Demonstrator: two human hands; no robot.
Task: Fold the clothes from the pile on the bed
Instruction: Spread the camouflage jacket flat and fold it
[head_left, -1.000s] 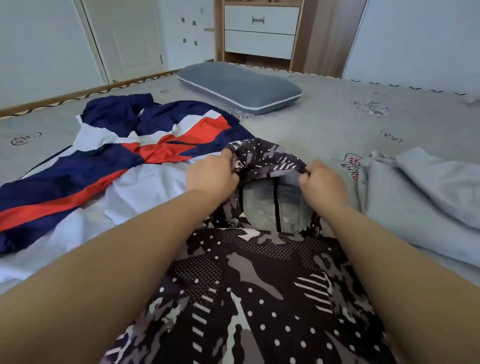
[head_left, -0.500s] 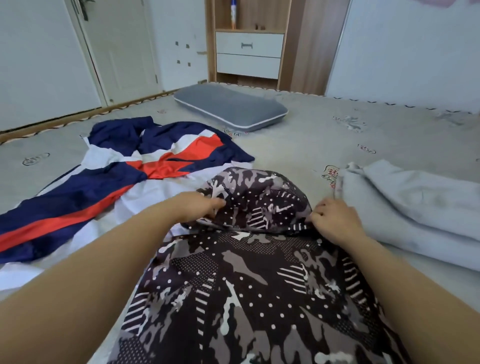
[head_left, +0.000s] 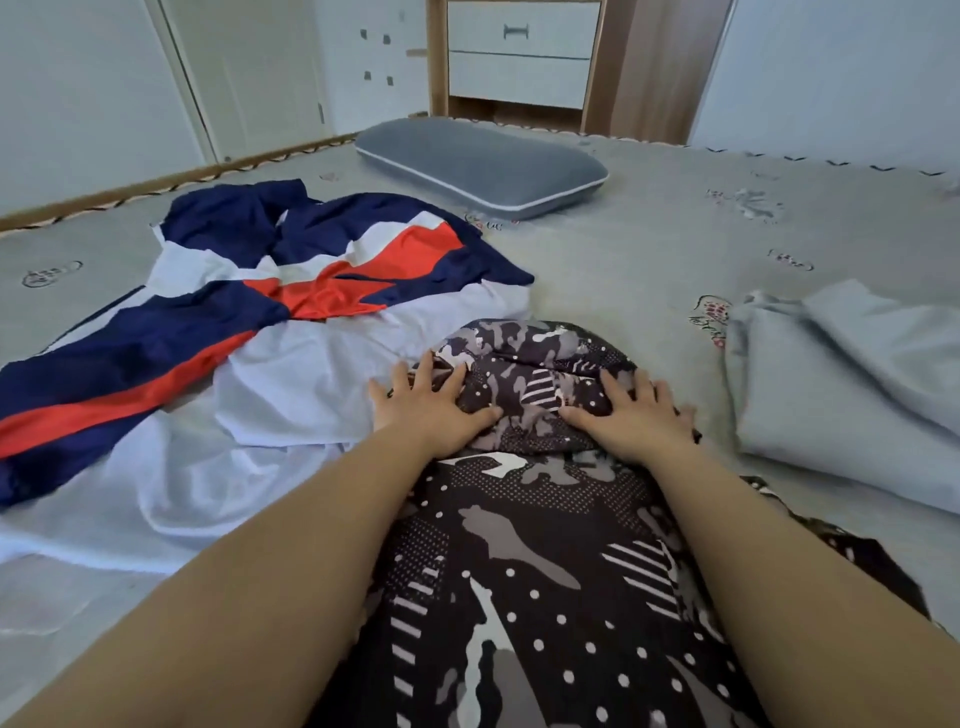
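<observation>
Cut off by the bottom edge: camo jacket (head_left: 524, 571) and both forearms; by the left edge, striped jacket (head_left: 156, 364); by the right, grey garment (head_left: 841, 395); too small to read, prints on bed (head_left: 649, 249).

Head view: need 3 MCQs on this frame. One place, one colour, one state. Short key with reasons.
1. Where does the folded grey garment lie, relative to the patterned jacket?
A. on its right
B. on its left
C. under the pillow

2. Which colours does the garment on the left show?
A. green and yellow
B. navy, red and white
C. all black

3. How do the two hands lie?
A. both fists clenched in the air
B. one holds a hanger
C. both flat, fingers spread on the jacket's hood

Key: 1 A, it lies past the right hand. 2 B, those bands show. 3 C, left hand and right hand press flat.
</observation>
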